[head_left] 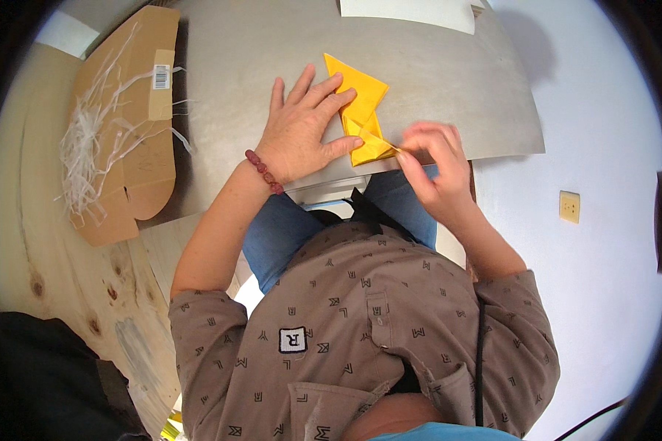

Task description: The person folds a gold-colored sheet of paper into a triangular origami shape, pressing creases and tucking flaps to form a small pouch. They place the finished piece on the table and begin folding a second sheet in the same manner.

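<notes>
A folded piece of yellow paper lies on the grey metal table, close to its front edge. Its far part ends in a pointed corner, while the near part is folded into layers with a raised flap. My left hand rests flat across the paper's left side, fingers spread, with the thumb on the lower folds. At the near right corner, my right hand pinches the tip of the flap between thumb and fingers and holds it slightly lifted.
On the left, a piece of brown cardboard carries a tangle of thin, whitish plastic strips. A white sheet lies at the table's far side. The white wall at right has a socket. Dark cloth shows at lower left.
</notes>
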The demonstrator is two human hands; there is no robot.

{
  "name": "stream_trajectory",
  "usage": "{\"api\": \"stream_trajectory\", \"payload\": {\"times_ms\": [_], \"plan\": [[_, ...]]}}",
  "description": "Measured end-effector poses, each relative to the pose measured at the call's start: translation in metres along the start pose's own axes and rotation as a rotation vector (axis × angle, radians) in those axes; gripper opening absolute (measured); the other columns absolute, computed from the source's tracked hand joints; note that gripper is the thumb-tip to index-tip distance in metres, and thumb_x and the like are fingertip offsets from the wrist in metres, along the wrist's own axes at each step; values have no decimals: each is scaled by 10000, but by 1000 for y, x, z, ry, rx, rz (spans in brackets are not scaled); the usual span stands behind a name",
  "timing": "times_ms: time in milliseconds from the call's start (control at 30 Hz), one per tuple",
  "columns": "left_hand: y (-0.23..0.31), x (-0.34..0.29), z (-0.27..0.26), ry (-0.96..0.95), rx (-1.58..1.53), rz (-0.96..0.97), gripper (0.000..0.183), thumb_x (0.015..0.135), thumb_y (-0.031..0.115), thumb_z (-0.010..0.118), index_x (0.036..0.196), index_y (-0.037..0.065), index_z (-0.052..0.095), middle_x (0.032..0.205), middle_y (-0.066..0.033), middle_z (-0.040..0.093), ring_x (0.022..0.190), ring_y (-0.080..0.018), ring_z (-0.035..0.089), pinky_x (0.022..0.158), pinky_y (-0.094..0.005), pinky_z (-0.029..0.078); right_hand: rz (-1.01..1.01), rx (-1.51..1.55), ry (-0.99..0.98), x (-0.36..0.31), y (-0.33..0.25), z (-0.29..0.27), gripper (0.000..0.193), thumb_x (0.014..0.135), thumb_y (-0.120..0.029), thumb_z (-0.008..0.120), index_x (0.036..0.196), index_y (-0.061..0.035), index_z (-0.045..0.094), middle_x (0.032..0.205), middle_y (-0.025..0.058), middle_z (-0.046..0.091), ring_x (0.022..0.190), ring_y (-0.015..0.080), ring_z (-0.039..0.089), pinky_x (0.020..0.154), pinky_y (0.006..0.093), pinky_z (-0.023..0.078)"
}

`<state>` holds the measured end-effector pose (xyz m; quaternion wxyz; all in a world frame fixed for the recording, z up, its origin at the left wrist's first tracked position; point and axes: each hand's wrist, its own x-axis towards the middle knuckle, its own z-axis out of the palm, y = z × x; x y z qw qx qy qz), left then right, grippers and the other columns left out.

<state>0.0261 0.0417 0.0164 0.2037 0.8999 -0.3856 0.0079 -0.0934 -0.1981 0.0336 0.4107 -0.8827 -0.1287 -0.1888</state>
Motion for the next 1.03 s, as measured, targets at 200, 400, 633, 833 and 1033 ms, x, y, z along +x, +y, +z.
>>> {"api": "stream_trajectory", "payload": {"times_ms": [200, 400, 633, 833, 1033], "plan": [[17, -4, 6, 25, 62, -24, 732, 926, 584, 729, 1503, 150, 611, 1630, -126, 485, 1599, -418, 260, 1253, -727, 131, 735, 685, -299, -56, -12, 10, 231, 1069, -186, 688, 1212, -9, 649, 1116, 41, 717, 977, 113, 692, 896, 260, 559], [58, -30, 11, 70, -11, -36, 726, 928, 534, 755, 1494, 103, 608, 1611, -146, 490, 1583, -430, 285, 1231, -746, 150, 908, 1060, -123, -60, -9, 33, 380, 1091, -206, 654, 1380, 39, 620, 1239, 85, 727, 1108, 173, 727, 952, 315, 589], [84, -32, -9, 414, -563, -276, 953, 753, 225, 986, 1514, -9, 460, 1354, -239, 609, 1140, -277, 657, 888, -383, 587, 579, 975, -145, -33, -17, 14, 312, 1085, -104, 622, 1368, 25, 650, 1250, 61, 729, 1035, 156, 725, 937, 306, 593], [68, -31, -22, 53, -1490, -419, 236, 970, 109, 818, 1108, 23, 647, 961, -61, 746, 665, -96, 698, 547, -228, 542, 409, 1030, -167, -18, -23, 16, 289, 1089, -97, 622, 1349, 27, 638, 1253, 67, 721, 1107, 137, 701, 970, 311, 572], [67, -36, -22, 112, -1532, -412, 176, 1014, 112, 759, 1162, 45, 689, 1003, -73, 758, 774, -164, 772, 652, -238, 630, 351, 1072, -96, -23, -21, 17, 334, 1096, -116, 624, 1392, 32, 580, 1287, 76, 702, 1190, 120, 665, 1018, 302, 539]]}}
